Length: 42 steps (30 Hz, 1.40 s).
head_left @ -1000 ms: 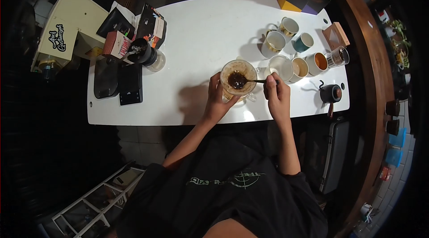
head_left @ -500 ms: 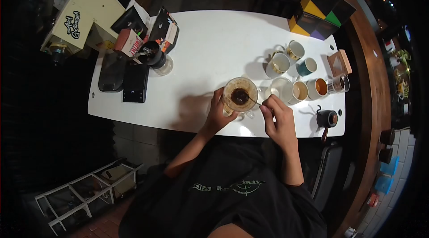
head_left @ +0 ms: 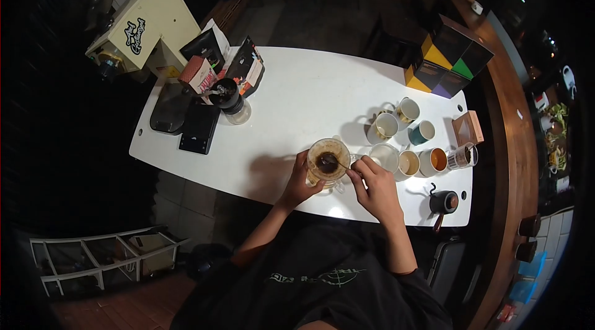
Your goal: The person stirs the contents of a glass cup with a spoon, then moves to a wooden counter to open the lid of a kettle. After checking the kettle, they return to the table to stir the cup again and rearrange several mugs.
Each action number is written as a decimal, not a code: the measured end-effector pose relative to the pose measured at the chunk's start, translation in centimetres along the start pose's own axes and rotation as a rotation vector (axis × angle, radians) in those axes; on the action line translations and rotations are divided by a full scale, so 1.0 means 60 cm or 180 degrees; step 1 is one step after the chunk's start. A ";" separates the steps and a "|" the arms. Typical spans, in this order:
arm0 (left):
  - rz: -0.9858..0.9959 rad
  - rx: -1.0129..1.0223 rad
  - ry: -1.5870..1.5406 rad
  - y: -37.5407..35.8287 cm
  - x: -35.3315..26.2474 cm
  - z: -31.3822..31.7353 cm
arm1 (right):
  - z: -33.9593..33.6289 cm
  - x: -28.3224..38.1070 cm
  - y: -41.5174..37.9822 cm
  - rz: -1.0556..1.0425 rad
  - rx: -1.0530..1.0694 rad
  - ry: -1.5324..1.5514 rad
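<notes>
Near the table's front edge stands a coffee dripper [head_left: 339,151], its inner wall stained brown and dark wet coffee [head_left: 326,162] pooled at the bottom. My left hand [head_left: 300,184] is wrapped round its left side, fingers curled against the wall. Pinched in my right hand [head_left: 377,192] is a thin spoon [head_left: 342,165], its handle slanting over the right rim and its tip down in the coffee. Under the dripper, part of a clear glass vessel [head_left: 338,187] shows; the rest is hidden by the dripper and my left hand.
Several cups, including a teal cup [head_left: 422,133] and an orange-lined cup [head_left: 437,159], stand to the right on the white table [head_left: 297,94]. A black gooseneck kettle [head_left: 444,202] is at front right. A hand grinder [head_left: 230,104], coffee bags and a black scale [head_left: 198,130] occupy the left.
The camera view has tipped upward, so the table sits lower in the picture. My left hand keeps its hold on the dripper; the spoon and right hand have shifted slightly at the rim.
</notes>
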<state>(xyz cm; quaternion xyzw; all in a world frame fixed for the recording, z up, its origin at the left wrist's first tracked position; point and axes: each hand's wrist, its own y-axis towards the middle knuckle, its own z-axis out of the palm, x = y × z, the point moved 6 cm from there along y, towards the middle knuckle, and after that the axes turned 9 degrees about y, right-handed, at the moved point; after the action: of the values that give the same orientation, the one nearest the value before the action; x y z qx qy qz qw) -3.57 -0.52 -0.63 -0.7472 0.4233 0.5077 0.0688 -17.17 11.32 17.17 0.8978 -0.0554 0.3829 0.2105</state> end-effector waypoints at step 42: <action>0.0277 0.0122 0.0269 0.007 -0.008 -0.005 | 0.009 0.008 -0.005 0.0059 -0.0220 -0.0290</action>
<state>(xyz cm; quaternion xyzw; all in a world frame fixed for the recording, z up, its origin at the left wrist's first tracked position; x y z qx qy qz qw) -3.74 -0.66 0.02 -0.7474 0.4675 0.4700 0.0430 -16.40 11.37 17.07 0.9059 -0.0864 0.3414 0.2351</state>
